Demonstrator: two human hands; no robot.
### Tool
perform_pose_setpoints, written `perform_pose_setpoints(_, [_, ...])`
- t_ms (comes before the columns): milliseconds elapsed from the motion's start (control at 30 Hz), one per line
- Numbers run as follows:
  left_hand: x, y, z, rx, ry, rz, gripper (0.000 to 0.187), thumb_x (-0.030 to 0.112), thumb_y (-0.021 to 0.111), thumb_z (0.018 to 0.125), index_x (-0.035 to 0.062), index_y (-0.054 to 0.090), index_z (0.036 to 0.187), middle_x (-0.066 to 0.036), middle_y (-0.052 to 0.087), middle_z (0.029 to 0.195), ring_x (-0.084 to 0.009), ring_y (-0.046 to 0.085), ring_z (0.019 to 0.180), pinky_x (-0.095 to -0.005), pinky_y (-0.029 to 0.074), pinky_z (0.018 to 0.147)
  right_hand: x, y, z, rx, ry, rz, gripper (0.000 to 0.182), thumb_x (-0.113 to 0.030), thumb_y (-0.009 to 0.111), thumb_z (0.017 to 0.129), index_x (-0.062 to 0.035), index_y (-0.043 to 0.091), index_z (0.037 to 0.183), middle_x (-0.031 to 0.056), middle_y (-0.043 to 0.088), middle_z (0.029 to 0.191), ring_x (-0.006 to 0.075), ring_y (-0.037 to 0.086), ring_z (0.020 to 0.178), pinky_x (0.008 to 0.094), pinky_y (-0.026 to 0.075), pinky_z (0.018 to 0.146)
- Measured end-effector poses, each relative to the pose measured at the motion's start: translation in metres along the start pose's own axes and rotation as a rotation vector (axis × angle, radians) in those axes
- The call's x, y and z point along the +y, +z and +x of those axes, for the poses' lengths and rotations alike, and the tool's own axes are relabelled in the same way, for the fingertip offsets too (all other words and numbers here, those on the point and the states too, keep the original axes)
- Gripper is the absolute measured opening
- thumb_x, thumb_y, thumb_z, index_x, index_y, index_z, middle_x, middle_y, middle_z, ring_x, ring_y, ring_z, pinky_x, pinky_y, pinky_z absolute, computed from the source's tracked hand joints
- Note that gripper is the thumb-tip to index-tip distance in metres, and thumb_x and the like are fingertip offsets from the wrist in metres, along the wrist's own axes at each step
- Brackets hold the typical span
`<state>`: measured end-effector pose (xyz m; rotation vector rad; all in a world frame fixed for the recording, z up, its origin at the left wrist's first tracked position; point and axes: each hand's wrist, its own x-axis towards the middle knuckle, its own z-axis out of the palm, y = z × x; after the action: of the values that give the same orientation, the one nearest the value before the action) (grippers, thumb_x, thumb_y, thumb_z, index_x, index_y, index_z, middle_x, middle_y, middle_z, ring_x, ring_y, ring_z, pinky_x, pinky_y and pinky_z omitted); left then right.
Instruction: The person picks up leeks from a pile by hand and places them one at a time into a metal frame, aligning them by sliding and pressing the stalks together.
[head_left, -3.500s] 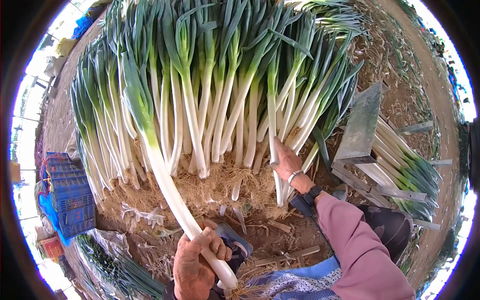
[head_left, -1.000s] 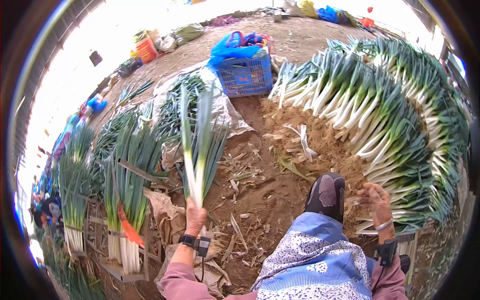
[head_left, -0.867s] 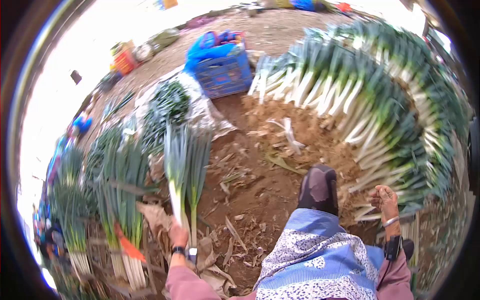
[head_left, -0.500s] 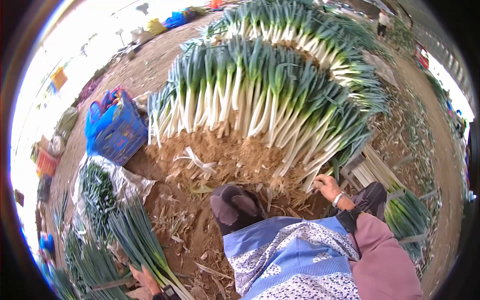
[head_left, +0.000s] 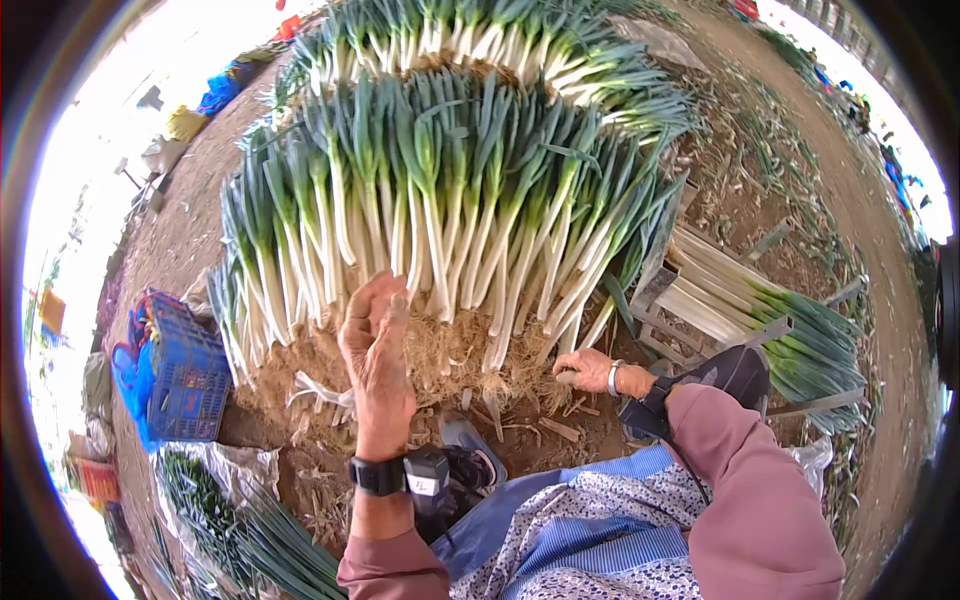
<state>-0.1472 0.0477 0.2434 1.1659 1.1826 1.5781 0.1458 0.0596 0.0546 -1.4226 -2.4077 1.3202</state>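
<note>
Leeks (head_left: 430, 230) lie side by side in a wide fan, green tops away from me, white stems and brown roots (head_left: 450, 350) towards me. My left hand (head_left: 375, 345) is raised over the middle of the root ends, upright, fingers stretched, with nothing visible in it. At the right end of the roots, my right hand (head_left: 587, 371) is closed low beside the stems; what it holds, if anything, is too small to make out. Right of it a metal frame (head_left: 655, 285) bears another bundle of leeks (head_left: 740, 300).
A blue crate (head_left: 190, 370) with a blue bag stands at the left. Below it, more green leeks (head_left: 280, 540) lie by a white sheet (head_left: 245, 465). Behind the fan is a second row of leeks (head_left: 470, 40). My shoe (head_left: 470, 450) is near the roots.
My left hand has left the leeks at the lower left and risen over the middle roots. My right hand appears slightly further left and remains by the roots. The view has shifted.
</note>
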Motion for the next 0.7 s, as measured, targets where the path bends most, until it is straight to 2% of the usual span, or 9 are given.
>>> perform_pose_setpoints(33, [-0.023,0.006,0.008,0.033,-0.109,-0.117,0.031,0.017,0.059,0.091,0.0032,0.057,0.118,-0.010,0.062,0.116,-0.0206,0.060,0.106,-0.0324,0.048,0.084,0.012,0.000,0.005,0.042,0.015,0.013,0.030,-0.031,0.056,0.085,-0.0055,0.063,0.100,0.0153,0.066,0.083,0.0318,0.063,0.079,0.0413,0.048,0.072])
perform_pose_setpoints(200, [-0.084,0.013,0.018,0.258,-0.600,-0.089,0.021,0.015,0.061,0.087,0.0040,0.061,0.105,-0.012,0.066,0.100,-0.0203,0.064,0.090,-0.0361,0.050,0.077,0.054,-0.017,0.045,0.131,0.165,0.055,0.025,-0.026,0.055,0.085,-0.0044,0.064,0.093,0.0131,0.067,0.076,0.0274,0.065,0.073,0.0392,0.050,0.069])
perform_pose_setpoints(267, [-0.077,0.018,0.026,0.228,-0.621,-0.168,0.020,0.013,0.060,0.087,0.0033,0.061,0.104,-0.013,0.067,0.099,-0.0210,0.064,0.090,-0.0366,0.051,0.076,0.067,-0.013,0.069,0.301,0.202,0.206,0.021,-0.021,0.053,0.085,-0.0027,0.064,0.083,0.0130,0.066,0.071,0.0232,0.065,0.066,0.0365,0.050,0.063])
perform_pose_setpoints(400, [-0.083,0.020,0.041,0.224,-0.595,-0.253,0.017,0.010,0.057,0.088,0.0013,0.061,0.102,-0.015,0.067,0.096,-0.0227,0.064,0.089,-0.0358,0.051,0.075,0.064,-0.005,0.130,0.404,0.390,0.624,0.004,-0.003,0.053,0.080,-0.0027,0.057,0.078,0.0043,0.060,0.069,0.0144,0.062,0.060,0.0295,0.049,0.053])
perform_pose_setpoints(433, [-0.085,0.019,0.041,0.240,-0.609,-0.261,0.016,0.009,0.057,0.088,0.0009,0.061,0.101,-0.016,0.067,0.096,-0.0229,0.064,0.089,-0.0353,0.051,0.075,0.076,0.006,0.149,0.397,0.373,0.628,0.013,-0.016,0.056,0.091,-0.0036,0.060,0.092,0.0068,0.065,0.082,0.0135,0.064,0.065,0.0279,0.051,0.055])
perform_pose_setpoints(500, [-0.084,0.020,0.044,0.244,-0.637,-0.256,0.015,0.008,0.056,0.089,0.0007,0.061,0.100,-0.016,0.067,0.095,-0.0232,0.064,0.087,-0.0351,0.052,0.074,0.090,0.031,0.185,0.683,0.219,0.297,0.009,-0.012,0.060,0.086,-0.0043,0.061,0.091,0.0075,0.067,0.084,0.0173,0.065,0.069,0.0303,0.052,0.060])
perform_pose_setpoints(533, [-0.083,0.020,0.046,0.239,-0.656,-0.293,0.012,0.007,0.056,0.088,0.0016,0.062,0.097,-0.015,0.067,0.094,-0.0221,0.064,0.085,-0.0338,0.051,0.074,0.083,0.032,0.196,0.745,0.266,0.161,0.009,-0.010,0.062,0.083,-0.0050,0.062,0.091,0.0094,0.067,0.085,0.0221,0.066,0.074,0.0328,0.051,0.065])
perform_pose_setpoints(633, [-0.085,0.025,0.049,0.208,-0.677,-0.287,0.010,0.004,0.055,0.089,0.0043,0.064,0.091,-0.013,0.069,0.092,-0.0198,0.065,0.082,-0.0330,0.052,0.075,0.062,0.030,0.223,0.952,0.180,0.150,0.013,-0.011,0.063,0.084,-0.0063,0.061,0.096,0.0126,0.066,0.088,0.0255,0.066,0.077,0.0338,0.052,0.067])
perform_pose_setpoints(700, [-0.088,0.030,0.047,0.119,-0.732,-0.287,0.011,0.004,0.054,0.089,0.0046,0.065,0.093,-0.012,0.069,0.093,-0.0195,0.065,0.084,-0.0328,0.052,0.076,0.046,0.026,0.241,0.960,0.117,0.196,0.015,-0.011,0.063,0.084,-0.0063,0.061,0.099,0.0123,0.065,0.090,0.0258,0.066,0.077,0.0330,0.052,0.068])
